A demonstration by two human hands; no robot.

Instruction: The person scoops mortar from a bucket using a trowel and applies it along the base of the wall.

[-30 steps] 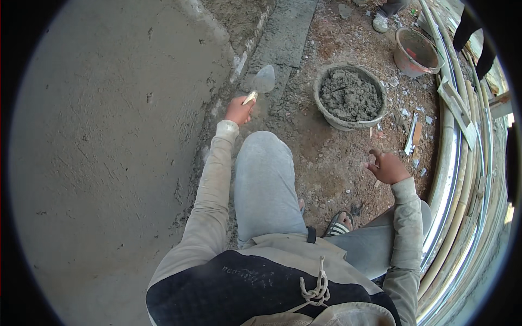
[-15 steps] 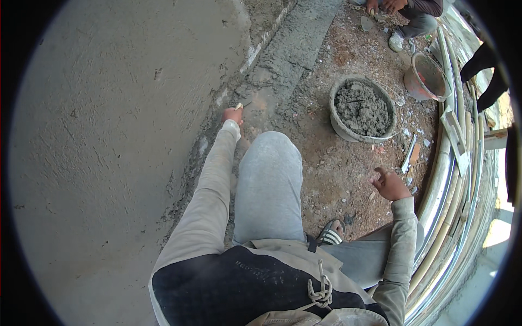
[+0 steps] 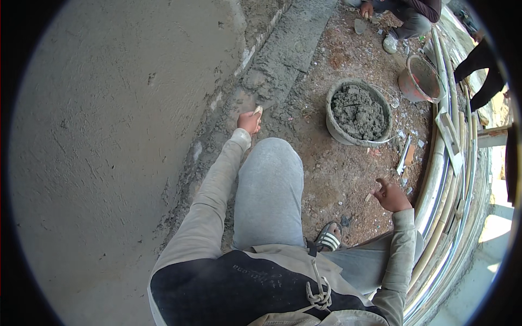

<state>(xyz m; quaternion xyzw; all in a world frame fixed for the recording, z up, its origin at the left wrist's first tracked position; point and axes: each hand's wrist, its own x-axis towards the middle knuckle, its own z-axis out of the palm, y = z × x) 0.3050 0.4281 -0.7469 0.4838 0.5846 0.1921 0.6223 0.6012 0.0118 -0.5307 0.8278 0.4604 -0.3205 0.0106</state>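
My left hand point(image 3: 249, 123) is closed around the pale handle of a trowel point(image 3: 259, 110), just beyond my knee, over a strip of wet mortar point(image 3: 272, 70) at the foot of the plastered wall. The trowel's blade can hardly be made out from here. Out to the right, my right hand point(image 3: 392, 196) hangs above the dirt with loosely bent fingers apart and nothing in it. A round bucket heaped with grey mortar point(image 3: 359, 111) stands ahead of it, untouched.
At the left rises the smeared grey wall point(image 3: 109, 108). A reddish bucket point(image 3: 420, 81) stands by long pipes point(image 3: 443, 179) curving along the right, with a float point(image 3: 450, 141) on them. A person crouches at the top near a trowel point(image 3: 360, 26); another person's dark-clad legs point(image 3: 481, 76) are at right.
My left hand has moved a little right and nearer to me with the trowel, its wrist turned. My right hand stays nearly in place. The view has shifted slightly.
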